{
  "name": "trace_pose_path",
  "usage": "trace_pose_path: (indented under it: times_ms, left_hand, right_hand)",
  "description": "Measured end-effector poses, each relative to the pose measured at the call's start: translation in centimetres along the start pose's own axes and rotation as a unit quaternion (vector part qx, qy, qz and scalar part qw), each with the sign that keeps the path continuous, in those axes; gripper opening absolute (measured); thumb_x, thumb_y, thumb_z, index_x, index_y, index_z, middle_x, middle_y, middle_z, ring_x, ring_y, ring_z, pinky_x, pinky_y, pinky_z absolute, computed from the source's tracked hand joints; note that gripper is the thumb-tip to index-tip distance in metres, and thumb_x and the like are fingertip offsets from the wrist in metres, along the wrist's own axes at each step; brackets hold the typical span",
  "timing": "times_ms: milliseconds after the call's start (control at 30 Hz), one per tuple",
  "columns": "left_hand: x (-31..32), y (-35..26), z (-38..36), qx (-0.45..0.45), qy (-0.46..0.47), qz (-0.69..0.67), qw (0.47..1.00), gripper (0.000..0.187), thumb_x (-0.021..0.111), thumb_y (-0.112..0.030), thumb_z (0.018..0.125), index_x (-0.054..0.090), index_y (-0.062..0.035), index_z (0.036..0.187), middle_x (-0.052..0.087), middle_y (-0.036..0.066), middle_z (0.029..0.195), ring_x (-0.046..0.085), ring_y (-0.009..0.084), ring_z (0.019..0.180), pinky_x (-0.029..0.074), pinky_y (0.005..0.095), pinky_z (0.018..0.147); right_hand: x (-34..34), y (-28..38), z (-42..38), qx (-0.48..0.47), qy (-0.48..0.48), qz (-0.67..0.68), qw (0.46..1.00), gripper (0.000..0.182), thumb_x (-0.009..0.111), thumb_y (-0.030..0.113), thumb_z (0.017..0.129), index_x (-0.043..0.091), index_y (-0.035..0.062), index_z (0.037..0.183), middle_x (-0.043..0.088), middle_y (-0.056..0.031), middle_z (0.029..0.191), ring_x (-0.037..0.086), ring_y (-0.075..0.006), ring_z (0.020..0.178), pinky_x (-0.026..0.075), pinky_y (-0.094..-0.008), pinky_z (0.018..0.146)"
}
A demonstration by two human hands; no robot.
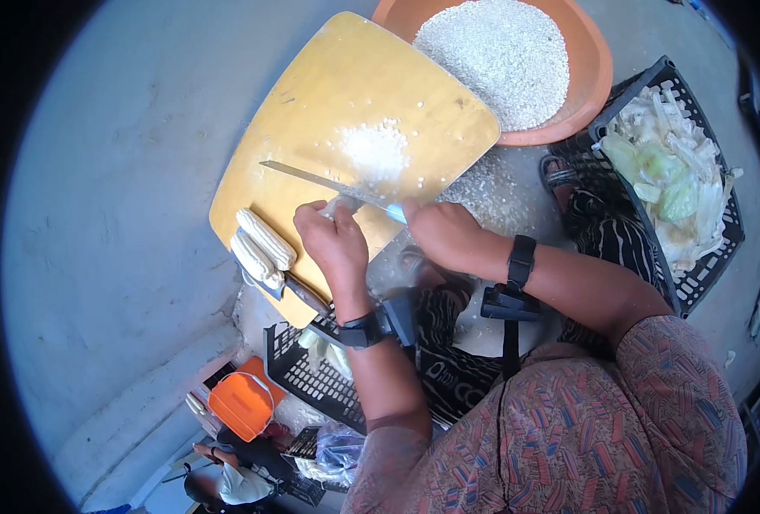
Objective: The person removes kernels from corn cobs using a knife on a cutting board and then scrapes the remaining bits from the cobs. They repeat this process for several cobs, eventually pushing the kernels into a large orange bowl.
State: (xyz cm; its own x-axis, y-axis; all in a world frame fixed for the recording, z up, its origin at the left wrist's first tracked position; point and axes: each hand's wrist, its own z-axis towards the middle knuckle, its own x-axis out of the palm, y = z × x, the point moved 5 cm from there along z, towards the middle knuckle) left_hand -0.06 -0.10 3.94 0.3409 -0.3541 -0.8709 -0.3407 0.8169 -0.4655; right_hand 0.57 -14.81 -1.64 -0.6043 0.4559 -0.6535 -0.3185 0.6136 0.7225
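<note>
My right hand (440, 230) is closed round the light blue handle of a long knife (311, 178), whose blade points left over the yellow board (311, 103). My left hand (335, 240) is closed on a pale corn cob (342, 204), mostly hidden by the fingers, with the blade against it. Loose white kernels (375, 151) lie in a heap on the board just beyond the hands. Whole white cobs (265, 240) rest at the board's lower left, beside a second knife with a dark handle (308, 294).
An orange basin (598, 64) of white kernels stands beyond the board. A black crate (723, 171) of husks is at right, another crate (311, 373) below the board. An orange bucket (241, 407) and another person (243, 484) are at lower left.
</note>
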Motion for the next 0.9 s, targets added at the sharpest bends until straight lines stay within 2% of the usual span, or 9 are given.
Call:
trace_pose_path:
  times_ms: [133,300,400,533,600,633,700,900]
  left_hand:
    - [-0.1,-0.5,-0.4,0.000,0.000,0.014,1.000,0.020,0.057,-0.006,0.077,0.048,0.0071,0.089,0.050,0.025,0.090,0.051,0.0388,0.086,0.041,0.0414,0.078]
    - [-0.1,0.0,-0.3,-0.005,0.006,0.011,1.000,0.021,0.058,-0.006,0.077,0.048,0.0069,0.089,0.050,0.025,0.090,0.051,0.0384,0.086,0.041,0.0412,0.077]
    - [0.0,-0.6,-0.1,0.010,0.012,0.005,1.000,0.020,0.059,-0.005,0.076,0.048,0.0067,0.089,0.050,0.024,0.090,0.051,0.0381,0.086,0.041,0.0410,0.077]
    - [0.0,0.2,-0.1,0.031,0.010,0.008,0.999,0.021,0.058,-0.005,0.076,0.048,0.0062,0.090,0.050,0.024,0.090,0.051,0.0381,0.086,0.041,0.0408,0.077]
    - [-0.1,0.3,-0.3,0.022,0.013,0.010,1.000,0.021,0.058,-0.005,0.076,0.048,0.0060,0.091,0.049,0.024,0.091,0.050,0.0381,0.086,0.041,0.0408,0.077]
    - [0.0,-0.1,-0.3,0.025,0.019,0.009,0.999,0.021,0.058,-0.004,0.076,0.048,0.0059,0.090,0.049,0.024,0.091,0.050,0.0382,0.086,0.041,0.0408,0.078]
    - [0.0,-0.7,-0.1,0.033,0.020,0.007,0.999,0.021,0.059,-0.004,0.076,0.048,0.0058,0.090,0.049,0.024,0.091,0.050,0.0382,0.086,0.040,0.0409,0.078]
    - [0.2,-0.5,-0.2,0.044,0.014,0.004,0.999,0.021,0.059,-0.004,0.075,0.048,0.0056,0.090,0.049,0.023,0.091,0.050,0.0382,0.087,0.040,0.0414,0.078]
  right_hand:
    - [-0.5,0.6,-0.2,-0.009,-0.030,0.006,0.999,0.016,0.048,0.006,0.079,0.047,-0.0048,0.091,0.060,-0.0217,0.070,0.063,-0.0371,0.067,0.050,-0.0438,0.056]
    - [-0.4,0.2,-1.2,0.024,0.002,-0.005,1.000,0.016,0.047,0.004,0.079,0.047,-0.0059,0.091,0.060,-0.0220,0.070,0.063,-0.0366,0.067,0.050,-0.0438,0.057]
    - [-0.7,0.2,0.3,-0.016,-0.011,0.013,1.000,0.017,0.048,0.004,0.079,0.047,-0.0059,0.093,0.060,-0.0219,0.070,0.063,-0.0366,0.067,0.050,-0.0434,0.057]
    - [-0.9,0.5,-1.0,-0.018,-0.038,0.001,0.999,0.017,0.047,0.004,0.079,0.047,-0.0056,0.093,0.060,-0.0219,0.070,0.063,-0.0368,0.067,0.050,-0.0433,0.057]
    - [-0.6,-0.1,-1.4,0.051,0.012,0.067,0.996,0.017,0.047,0.004,0.079,0.047,-0.0052,0.094,0.061,-0.0220,0.070,0.063,-0.0376,0.068,0.050,-0.0439,0.057]
    - [-0.5,-0.2,-1.2,0.049,0.014,0.065,0.997,0.017,0.047,0.004,0.079,0.047,-0.0052,0.094,0.061,-0.0220,0.070,0.063,-0.0376,0.068,0.050,-0.0439,0.057]
    - [-0.5,-0.2,0.3,0.016,0.016,0.032,0.999,0.017,0.045,0.004,0.080,0.047,-0.0047,0.095,0.061,-0.0224,0.072,0.062,-0.0385,0.070,0.049,-0.0448,0.059]
    - [-0.3,-0.7,0.6,0.018,-0.014,0.069,0.997,0.016,0.043,0.004,0.081,0.049,-0.0038,0.094,0.060,-0.0253,0.081,0.061,-0.0404,0.077,0.048,-0.0467,0.065]
